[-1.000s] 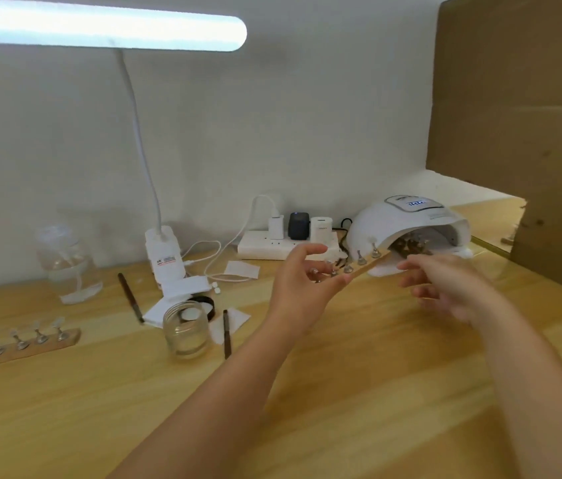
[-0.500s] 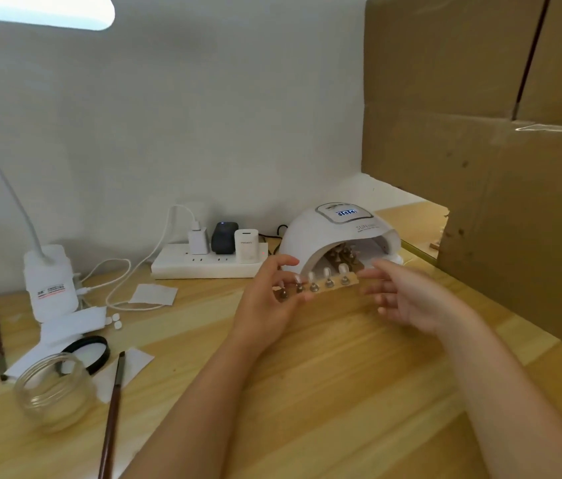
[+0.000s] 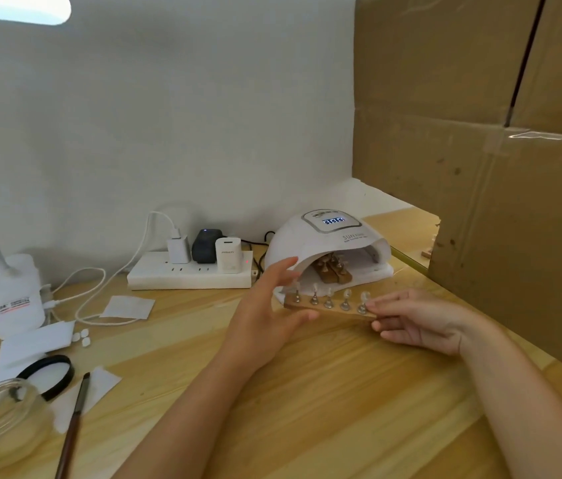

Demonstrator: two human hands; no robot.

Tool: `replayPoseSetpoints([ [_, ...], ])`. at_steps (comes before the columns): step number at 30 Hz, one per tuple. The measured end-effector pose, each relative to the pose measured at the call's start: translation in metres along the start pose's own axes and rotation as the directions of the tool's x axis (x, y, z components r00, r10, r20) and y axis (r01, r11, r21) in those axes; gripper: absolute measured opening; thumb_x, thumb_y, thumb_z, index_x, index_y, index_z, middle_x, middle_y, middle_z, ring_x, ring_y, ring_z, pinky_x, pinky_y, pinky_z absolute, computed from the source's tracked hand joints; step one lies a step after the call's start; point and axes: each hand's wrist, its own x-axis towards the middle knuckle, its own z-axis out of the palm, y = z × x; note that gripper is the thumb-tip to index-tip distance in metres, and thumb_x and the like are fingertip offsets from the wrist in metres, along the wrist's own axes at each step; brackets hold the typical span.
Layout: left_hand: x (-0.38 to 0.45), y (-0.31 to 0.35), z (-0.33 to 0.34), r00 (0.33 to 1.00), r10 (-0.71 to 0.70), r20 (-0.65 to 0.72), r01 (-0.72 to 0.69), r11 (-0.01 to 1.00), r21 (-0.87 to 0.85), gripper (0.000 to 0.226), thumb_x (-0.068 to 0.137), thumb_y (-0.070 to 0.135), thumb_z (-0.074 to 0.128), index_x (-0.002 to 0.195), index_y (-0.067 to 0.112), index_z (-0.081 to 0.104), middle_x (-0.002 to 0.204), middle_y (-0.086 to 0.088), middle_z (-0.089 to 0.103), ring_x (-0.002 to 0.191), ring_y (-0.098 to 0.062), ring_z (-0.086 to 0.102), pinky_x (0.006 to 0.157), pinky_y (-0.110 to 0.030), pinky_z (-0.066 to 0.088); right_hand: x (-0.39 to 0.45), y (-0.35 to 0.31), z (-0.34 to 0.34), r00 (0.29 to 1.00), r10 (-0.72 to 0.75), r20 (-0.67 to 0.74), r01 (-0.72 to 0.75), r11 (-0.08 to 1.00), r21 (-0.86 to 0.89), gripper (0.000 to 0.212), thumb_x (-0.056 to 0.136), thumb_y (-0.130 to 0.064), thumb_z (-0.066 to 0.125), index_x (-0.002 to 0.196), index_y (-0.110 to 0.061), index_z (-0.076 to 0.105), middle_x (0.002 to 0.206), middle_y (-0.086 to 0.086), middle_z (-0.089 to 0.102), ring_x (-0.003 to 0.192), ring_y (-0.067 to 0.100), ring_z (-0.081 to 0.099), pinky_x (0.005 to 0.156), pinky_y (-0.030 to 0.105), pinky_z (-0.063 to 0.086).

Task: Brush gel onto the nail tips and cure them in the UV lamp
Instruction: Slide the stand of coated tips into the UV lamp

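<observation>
Head view: wooden strip [image 3: 333, 310] carrying five nail tips on metal stands held level just before mouth of UV lamp [image 3: 329, 248]. Right hand [image 3: 421, 321] pinches strip's right end, thumb on top, fingers beneath. Left hand [image 3: 269, 305] supports left end, thumb under front edge, fingers straight behind, nothing curled round it. Another strip already inside lamp, beyond grip. Strip likely light and stiff; wet gel smears, stands may topple. Best held by bare ends, kept level.
</observation>
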Motion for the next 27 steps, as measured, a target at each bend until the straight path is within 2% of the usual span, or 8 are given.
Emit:
replayPoseSetpoints([
  [3,-0.001,-0.003,-0.001,0.999,0.001,-0.036,0.0,1.0,0.023,0.065,0.073,0.025,0.074,0.118,0.049,0.034,0.118,0.025,0.049,0.11,0.011,0.043,0.089,-0.007,0.033,-0.007,0.001,-0.017,0.994,-0.012,-0.11,0.02,0.997,0.068,0.018,0.068,-0.006,0.066,0.084,0.0,0.067,0.065,0.009,0.068,0.052,0.01,0.065,0.043,0.019,0.053],
  [6,-0.002,-0.005,-0.002,0.996,-0.009,-0.086,0.01,1.0,0.008,0.058,0.075,0.019,0.073,0.109,0.05,0.038,0.107,0.024,0.054,0.101,0.017,0.046,0.082,-0.003,0.036,-0.016,0.002,-0.033,0.973,-0.035,-0.228,0.078,0.979,0.186,0.011,0.074,-0.002,0.06,0.085,0.0,0.063,0.057,0.007,0.065,0.048,0.01,0.064,0.039,0.019,0.051],
  [10,-0.001,-0.006,-0.001,0.993,-0.044,-0.106,0.042,0.999,-0.018,0.05,0.076,0.018,0.071,0.106,0.048,0.043,0.098,0.018,0.06,0.093,0.013,0.051,0.077,-0.007,0.039,-0.017,0.003,-0.04,0.937,-0.019,-0.349,0.111,0.963,0.246,0.005,0.085,0.0,0.056,0.084,0.0,0.061,0.052,0.007,0.064,0.044,0.01,0.063,0.037,0.018,0.049],
  [13,-0.001,-0.007,0.0,0.994,-0.062,-0.09,0.062,0.998,-0.01,0.045,0.078,0.018,0.069,0.103,0.047,0.046,0.093,0.016,0.062,0.088,0.011,0.054,0.074,-0.006,0.039,-0.011,0.003,-0.036,0.921,-0.008,-0.39,0.105,0.968,0.227,0.004,0.085,0.0,0.058,0.084,0.001,0.061,0.054,0.009,0.064,0.043,0.01,0.062,0.037,0.018,0.05],
  [17,0.0,-0.008,-0.001,0.994,-0.073,-0.082,0.073,0.997,-0.004,0.04,0.081,0.017,0.066,0.101,0.046,0.046,0.089,0.015,0.063,0.084,0.009,0.055,0.07,-0.005,0.04,-0.002,0.0,-0.027,0.895,-0.021,-0.445,0.119,0.974,0.194,0.002,0.085,0.0,0.059,0.086,0.001,0.061,0.07,0.012,0.062,0.044,0.009,0.062,0.038,0.017,0.049],
  [22,0.001,-0.008,0.0,0.993,-0.086,-0.076,0.085,0.996,-0.024,0.038,0.082,0.015,0.065,0.102,0.042,0.047,0.087,0.013,0.064,0.078,0.011,0.055,0.069,-0.008,0.041,0.014,-0.004,-0.012,0.865,-0.05,-0.5,0.151,0.975,0.163,0.007,0.088,0.0,0.057,0.092,0.005,0.058,0.076,0.012,0.06,0.064,0.015,0.058,0.038,0.015,0.049],
  [27,0.003,-0.011,0.0,0.989,-0.112,-0.101,0.107,0.993,-0.059,0.035,0.083,0.017,0.065,0.109,0.035,0.05,0.085,0.015,0.063,0.078,0.011,0.055,0.067,-0.005,0.04,0.039,-0.013,0.0,0.86,-0.062,-0.507,0.178,0.967,0.184,0.013,0.091,0.0,0.053,0.104,0.003,0.054,0.077,0.011,0.058,0.058,0.012,0.059,0.04,0.015,0.049],
])
